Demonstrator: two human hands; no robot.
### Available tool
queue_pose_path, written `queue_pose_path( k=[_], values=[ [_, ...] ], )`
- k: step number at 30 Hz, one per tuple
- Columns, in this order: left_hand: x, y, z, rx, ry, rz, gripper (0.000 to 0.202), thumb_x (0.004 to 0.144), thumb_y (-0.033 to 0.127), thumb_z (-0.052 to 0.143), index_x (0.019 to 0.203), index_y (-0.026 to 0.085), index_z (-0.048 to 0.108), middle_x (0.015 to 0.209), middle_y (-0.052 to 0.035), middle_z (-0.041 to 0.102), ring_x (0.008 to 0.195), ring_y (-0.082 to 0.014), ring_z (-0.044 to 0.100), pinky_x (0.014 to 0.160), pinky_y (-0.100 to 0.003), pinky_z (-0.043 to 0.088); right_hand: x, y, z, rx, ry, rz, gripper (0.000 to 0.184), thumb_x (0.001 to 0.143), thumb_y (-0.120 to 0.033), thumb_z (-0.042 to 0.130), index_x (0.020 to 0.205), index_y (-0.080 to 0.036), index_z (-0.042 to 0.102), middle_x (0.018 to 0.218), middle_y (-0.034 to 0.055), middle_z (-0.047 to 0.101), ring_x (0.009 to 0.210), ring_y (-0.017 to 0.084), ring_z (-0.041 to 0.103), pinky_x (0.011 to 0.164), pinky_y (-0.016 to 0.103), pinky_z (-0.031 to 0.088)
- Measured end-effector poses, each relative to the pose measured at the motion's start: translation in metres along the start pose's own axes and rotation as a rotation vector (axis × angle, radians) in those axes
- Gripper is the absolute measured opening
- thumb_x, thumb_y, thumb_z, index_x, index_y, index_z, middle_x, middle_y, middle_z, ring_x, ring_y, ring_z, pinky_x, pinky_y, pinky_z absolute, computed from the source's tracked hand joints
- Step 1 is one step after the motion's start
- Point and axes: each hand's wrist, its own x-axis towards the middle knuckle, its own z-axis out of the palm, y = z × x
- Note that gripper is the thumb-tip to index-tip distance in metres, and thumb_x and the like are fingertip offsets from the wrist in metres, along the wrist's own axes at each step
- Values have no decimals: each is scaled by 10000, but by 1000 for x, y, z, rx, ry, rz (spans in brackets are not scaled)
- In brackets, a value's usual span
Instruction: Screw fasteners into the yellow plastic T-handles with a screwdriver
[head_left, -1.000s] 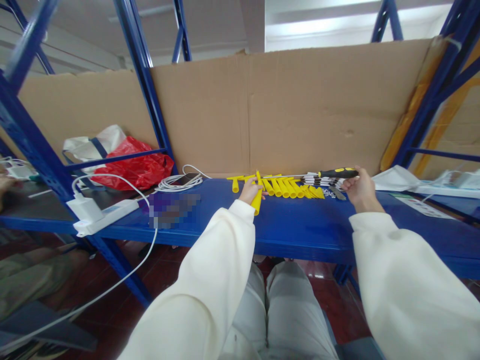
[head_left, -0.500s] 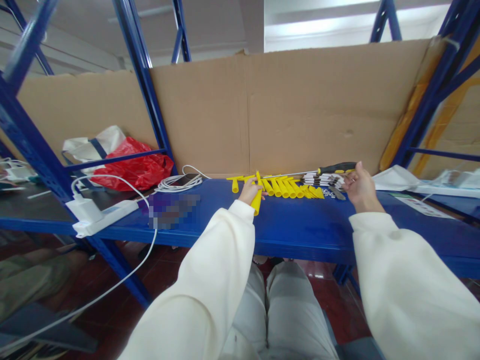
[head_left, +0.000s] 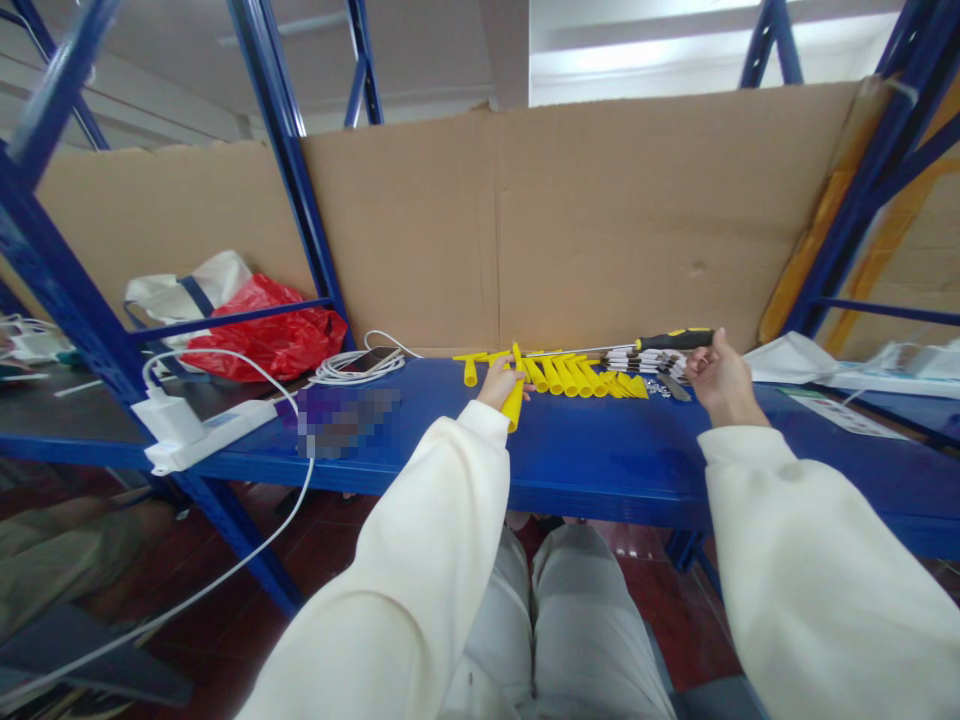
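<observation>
My left hand is closed around a yellow plastic handle piece, a tapered tube held upright over the blue shelf. My right hand grips the end of a screwdriver with a black and yellow handle. Its long thin shaft runs level to the left, and the tip meets the upper part of the yellow piece. Behind and right of my left hand lies a row of several yellow tubes. Flat yellow pieces and a stack of black-and-white parts lie nearer my right hand, beside small metal screws.
A blue shelf carries everything, backed by a cardboard sheet. Toward the left are a coiled white cable, a power strip and a red plastic bag. A printed sheet and white wrapping lie right.
The screwdriver's handle end has tilted or turned slightly in my right hand, whose fingers have shifted a little. My left hand and the yellow piece stay in place.
</observation>
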Motion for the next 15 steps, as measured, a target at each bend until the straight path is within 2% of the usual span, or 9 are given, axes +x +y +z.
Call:
queue_pose_path(
  k=[2,4,8,12,15],
  values=[
    [1,0,0,-5,2,3,633,902,24,698,1513,161,600,1184,-142,764,711,-199,821,493,-210,559,-3,-1,5,-19,66,10,469,1001,-440,793,725,-269,455,509,-54,510,419,125,500,351,245,394],
    [1,-1,0,-7,10,3,629,910,17,683,1515,165,596,1166,-135,771,714,-197,822,490,-204,553,-6,-2,8,-21,72,13,450,998,-429,798,731,-269,473,514,-55,508,422,123,493,344,235,386],
    [-1,-1,1,-11,15,3,624,915,16,670,1516,166,590,1156,-134,780,734,-205,830,486,-201,547,-10,-1,10,-3,59,-20,497,955,-463,851,727,-266,457,499,-80,449,394,101,412,312,206,333],
    [-3,1,1,-8,7,8,616,913,6,647,1506,163,591,1152,-129,774,725,-198,826,467,-195,528,-10,-1,9,-24,90,-37,470,960,-433,836,721,-266,467,524,-72,482,385,96,396,315,217,353],
    [-4,1,1,-2,5,5,637,910,-15,606,1522,159,581,1168,-131,773,738,-196,827,486,-200,534,-7,-2,7,-29,75,2,511,974,-399,799,687,-263,399,492,-70,425,374,101,375,320,236,351]
  ],
)
